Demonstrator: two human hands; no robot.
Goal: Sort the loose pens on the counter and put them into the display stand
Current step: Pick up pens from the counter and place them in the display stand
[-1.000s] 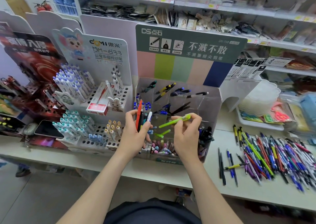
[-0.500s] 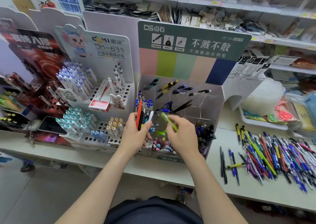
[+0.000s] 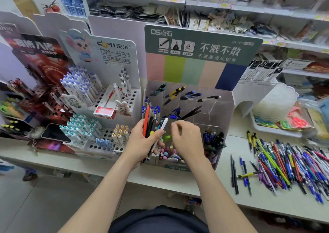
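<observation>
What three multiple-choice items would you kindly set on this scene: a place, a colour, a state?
1. Where does the pile of loose pens lie?
A. On the floor.
B. On the counter, right of the clear stand.
C. On the top shelf.
2. What colour is the rightmost stripe on the stand's backboard?
A. Red.
B. Yellow.
C. Dark blue.
3. What is the left hand doing?
A. Gripping a bundle of pens.
B. Lying flat on the counter.
C. Hanging empty.
Key: 1 B, it spreads beside the stand; 2 C, navy past the peach stripe; 3 A, fingers curl round pens.
</observation>
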